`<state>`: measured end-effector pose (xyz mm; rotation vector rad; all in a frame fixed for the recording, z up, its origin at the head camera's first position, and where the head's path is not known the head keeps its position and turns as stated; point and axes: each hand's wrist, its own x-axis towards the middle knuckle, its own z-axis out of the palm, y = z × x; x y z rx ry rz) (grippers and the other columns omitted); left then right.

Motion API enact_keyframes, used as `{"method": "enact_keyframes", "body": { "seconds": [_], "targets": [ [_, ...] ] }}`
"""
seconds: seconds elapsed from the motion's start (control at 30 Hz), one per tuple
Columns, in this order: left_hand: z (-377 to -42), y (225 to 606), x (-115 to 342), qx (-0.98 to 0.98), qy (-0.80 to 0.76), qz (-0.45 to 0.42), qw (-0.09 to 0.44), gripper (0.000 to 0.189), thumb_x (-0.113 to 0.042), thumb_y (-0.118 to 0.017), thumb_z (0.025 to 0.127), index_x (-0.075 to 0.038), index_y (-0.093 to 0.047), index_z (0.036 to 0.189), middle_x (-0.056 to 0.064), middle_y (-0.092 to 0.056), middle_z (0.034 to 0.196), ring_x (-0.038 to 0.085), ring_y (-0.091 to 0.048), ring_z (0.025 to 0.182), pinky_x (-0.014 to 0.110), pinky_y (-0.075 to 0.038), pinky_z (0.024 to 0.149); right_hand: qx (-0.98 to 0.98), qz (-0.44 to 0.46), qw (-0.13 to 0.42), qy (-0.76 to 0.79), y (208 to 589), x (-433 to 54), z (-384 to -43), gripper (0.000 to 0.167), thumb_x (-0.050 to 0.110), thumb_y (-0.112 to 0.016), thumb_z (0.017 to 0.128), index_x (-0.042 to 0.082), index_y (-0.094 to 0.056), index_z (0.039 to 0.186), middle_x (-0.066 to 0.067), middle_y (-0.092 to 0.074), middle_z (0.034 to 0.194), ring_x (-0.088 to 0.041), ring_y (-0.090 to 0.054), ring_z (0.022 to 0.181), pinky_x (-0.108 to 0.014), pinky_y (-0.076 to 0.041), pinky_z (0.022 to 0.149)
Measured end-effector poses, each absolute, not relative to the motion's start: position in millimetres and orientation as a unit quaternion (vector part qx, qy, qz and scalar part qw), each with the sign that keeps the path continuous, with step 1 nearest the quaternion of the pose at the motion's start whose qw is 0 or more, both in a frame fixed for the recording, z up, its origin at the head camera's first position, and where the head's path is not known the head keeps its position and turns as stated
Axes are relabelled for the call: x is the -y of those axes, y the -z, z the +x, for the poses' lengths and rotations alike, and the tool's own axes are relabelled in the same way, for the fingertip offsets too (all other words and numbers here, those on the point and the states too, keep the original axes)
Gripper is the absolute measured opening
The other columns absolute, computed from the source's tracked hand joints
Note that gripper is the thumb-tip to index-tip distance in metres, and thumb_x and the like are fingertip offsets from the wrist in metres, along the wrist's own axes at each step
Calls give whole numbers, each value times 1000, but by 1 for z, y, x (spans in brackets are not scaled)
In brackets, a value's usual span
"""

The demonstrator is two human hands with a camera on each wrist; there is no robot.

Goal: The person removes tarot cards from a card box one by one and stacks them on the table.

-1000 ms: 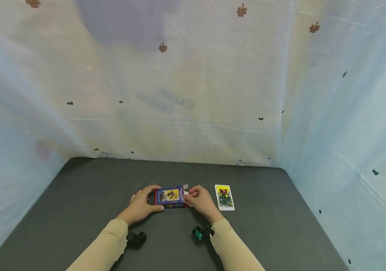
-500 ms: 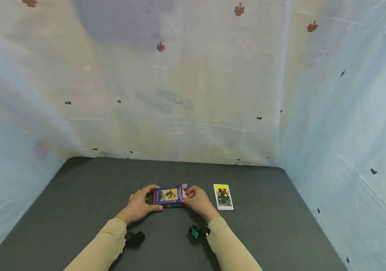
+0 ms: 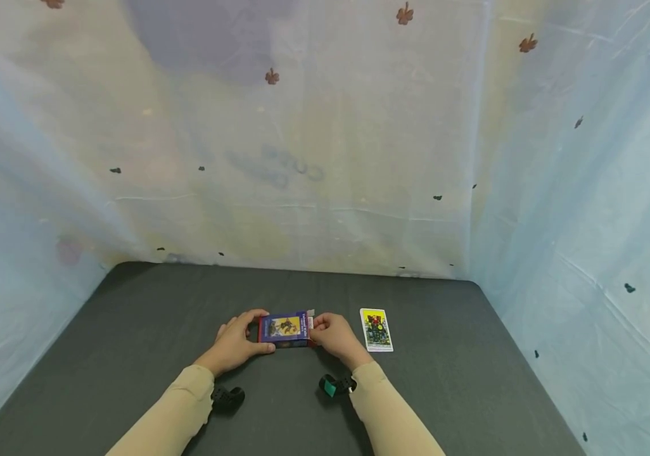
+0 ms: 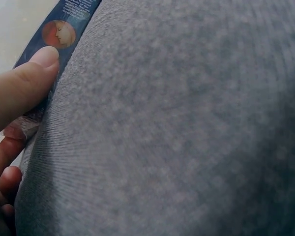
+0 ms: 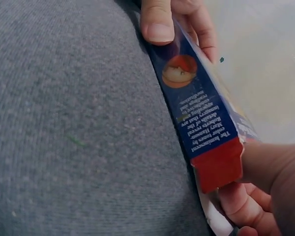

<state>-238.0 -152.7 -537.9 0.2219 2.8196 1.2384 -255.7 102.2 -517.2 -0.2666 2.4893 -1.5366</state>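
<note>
A blue and red tarot card box (image 3: 285, 327) lies flat on the dark table, picture side up, its flapped end facing right. My left hand (image 3: 234, 342) grips its left end, thumb on the near side and fingers round the far side. At the other end my right hand (image 3: 336, 337) has curled fingers and thumb at the opening, pinching there. A red side flap (image 5: 219, 167) sticks out in the right wrist view. My fingers partly hide the opening, so what lies inside cannot be seen. A stack of tarot cards (image 3: 377, 330) lies face up right of my right hand.
The dark cloth-covered table (image 3: 450, 392) ends at a pale plastic sheet (image 3: 325, 158) at the back, with similar sheets on both sides. Black straps with camera mounts (image 3: 336, 384) hang at both wrists.
My right hand has moved slightly left against the box's end, and the pale flap seen there earlier is now mostly covered. The left hand keeps its grip; the card stack stays put.
</note>
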Motion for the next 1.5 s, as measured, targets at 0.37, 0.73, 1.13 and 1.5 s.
{"method": "enact_keyframes", "body": {
  "seconds": [0.37,0.73,1.13,1.5],
  "targets": [
    [-238,535,153,-915,-395,72,31,79,-57,-80,70,-29,-49,137,0,-55,113,22,-43,91,47,-25,85,-838,-91,102,528,514,-107,-256,11,13,-67,89,3,-61,91,-3,-61,75,-14,-45,58,-28,-36,50],
    [-243,538,150,-917,-390,76,26,79,-59,-79,70,-30,-49,137,1,-54,125,21,-45,93,49,-27,87,-844,-48,81,529,509,-118,-252,17,21,-63,93,5,-60,95,-7,-60,85,-17,-50,70,-30,-40,58],
    [-240,538,151,-919,-385,75,25,78,-58,-80,69,-30,-50,136,-1,-54,127,19,-46,95,46,-27,87,-822,-6,55,567,510,-133,-245,21,16,-59,95,1,-53,108,-11,-61,94,-20,-57,79,-31,-47,65],
    [-239,540,153,-920,-384,71,22,79,-59,-80,68,-31,-50,136,-1,-53,128,19,-46,96,49,-28,89,-850,-55,30,523,503,-140,-238,52,3,-58,91,6,-42,140,-8,-54,85,-15,-45,64,-29,-38,55]
  ]
}}
